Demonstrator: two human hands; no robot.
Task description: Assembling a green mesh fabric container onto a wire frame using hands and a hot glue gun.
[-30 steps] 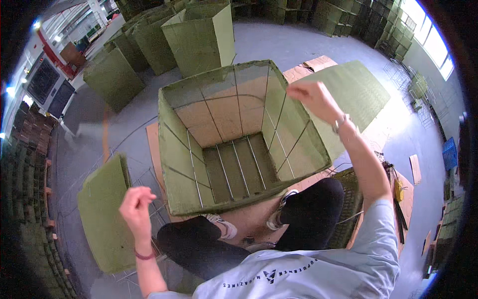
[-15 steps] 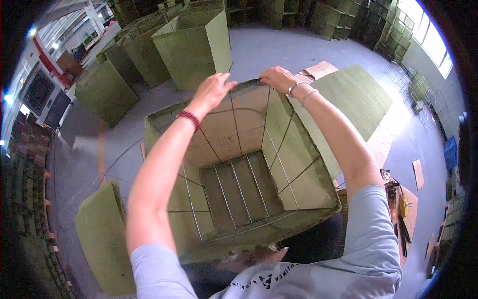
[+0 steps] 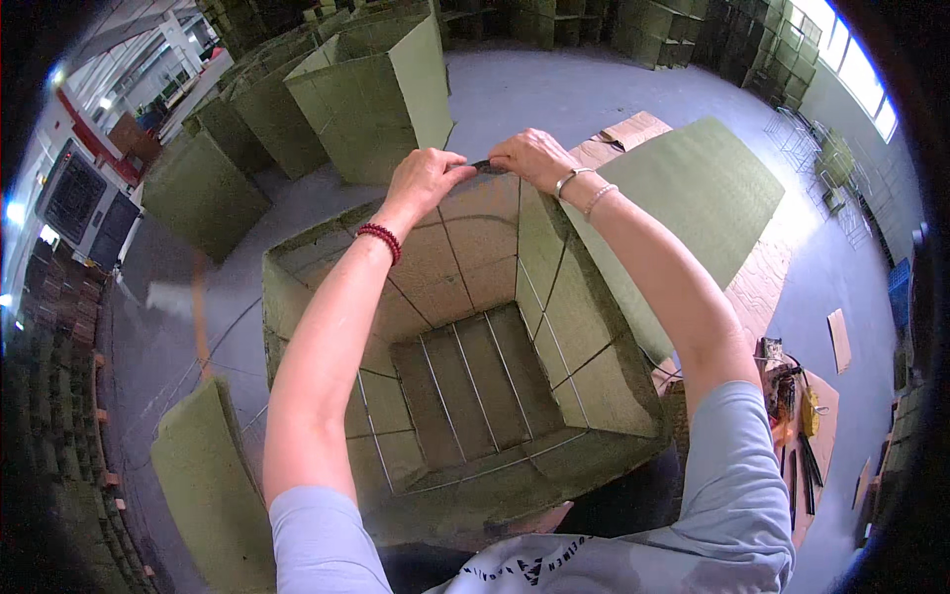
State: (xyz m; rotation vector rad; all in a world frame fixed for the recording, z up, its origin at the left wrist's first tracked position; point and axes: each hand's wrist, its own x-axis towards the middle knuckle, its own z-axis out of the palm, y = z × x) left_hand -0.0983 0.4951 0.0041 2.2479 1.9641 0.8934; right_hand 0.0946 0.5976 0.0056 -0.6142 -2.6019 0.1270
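In front of me stands a large open-topped green box (image 3: 495,495), its panels lined inside with thin metal wires (image 3: 460,396). The inside of its far wall looks brown. Along the far edge, my left hand (image 3: 427,185) is closed, thumb and fingers pinching the dark rim (image 3: 484,167). My right hand (image 3: 535,158) pinches the same rim just to the right, its fingers folded over the top. A short stretch of dark edging shows between the two hands. My forearms hide parts of the box's left and right sides.
Several similar green boxes (image 3: 361,109) stand at the back left. A flat green sheet (image 3: 683,198) lies on cardboard (image 3: 757,282) to the right. Tools and a yellow item (image 3: 811,411) rest on cardboard at the lower right. Another green panel (image 3: 203,475) leans at the lower left.
My left hand has closed on the rim, where its fingers were looser before. My right hand has moved slightly left, and the box appears shifted a little to the left in view.
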